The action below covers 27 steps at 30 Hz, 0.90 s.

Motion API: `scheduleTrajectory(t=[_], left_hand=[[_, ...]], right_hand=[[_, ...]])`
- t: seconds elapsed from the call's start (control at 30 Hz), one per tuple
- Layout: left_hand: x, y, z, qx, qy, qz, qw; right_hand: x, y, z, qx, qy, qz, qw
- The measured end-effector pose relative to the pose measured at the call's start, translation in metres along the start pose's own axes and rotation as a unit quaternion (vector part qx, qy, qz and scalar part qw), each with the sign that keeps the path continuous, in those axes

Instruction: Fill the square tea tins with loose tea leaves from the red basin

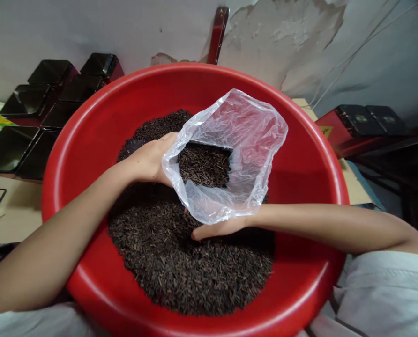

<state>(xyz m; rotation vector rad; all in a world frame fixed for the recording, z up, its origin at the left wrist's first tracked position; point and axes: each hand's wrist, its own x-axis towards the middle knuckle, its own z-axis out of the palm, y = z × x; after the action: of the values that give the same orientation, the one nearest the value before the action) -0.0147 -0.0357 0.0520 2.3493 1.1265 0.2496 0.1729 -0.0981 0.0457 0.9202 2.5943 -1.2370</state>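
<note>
The big red tub point(89, 140) sits close in front, full of dark dry leaves point(195, 271). The left hand point(151, 161) grips the near-left edge of a clear plastic bag point(237, 150), fingers closed on it. The right hand point(218, 228) cups the bag from below, fingers together, touching the leaves. The bag lies between both hands, its open mouth facing left and up, with leaves inside.

Bare forearms, pale grey-white cloth at the lap.
</note>
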Motion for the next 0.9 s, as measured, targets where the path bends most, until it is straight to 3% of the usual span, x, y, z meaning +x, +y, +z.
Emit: scheduleTrajectory(t=[0.07,0.13,0.23,0.3,0.73,0.9], left_hand=[[0.000,0.000,0.000,0.000,0.001,-0.004,1.000],[0.001,-0.002,0.000,-0.004,0.000,-0.008,1.000],[0.001,-0.004,0.001,-0.007,-0.001,-0.007,1.000],[0.000,-0.005,0.002,-0.002,0.000,-0.004,1.000],[0.000,-0.011,0.006,0.005,0.012,-0.004,1.000],[0.000,-0.009,0.005,0.001,0.015,0.006,1.000]], right_hand=[[0.000,0.002,-0.002,0.066,-0.040,0.024,0.997],[0.001,0.009,0.001,0.189,-0.036,0.033,0.981],[0.003,0.018,0.010,0.400,-0.020,0.032,0.916],[0.002,0.018,0.013,0.469,-0.047,0.033,0.881],[-0.028,-0.022,-0.005,0.498,-0.274,0.083,0.818],[-0.046,-0.039,-0.027,0.410,-0.295,0.097,0.858]])
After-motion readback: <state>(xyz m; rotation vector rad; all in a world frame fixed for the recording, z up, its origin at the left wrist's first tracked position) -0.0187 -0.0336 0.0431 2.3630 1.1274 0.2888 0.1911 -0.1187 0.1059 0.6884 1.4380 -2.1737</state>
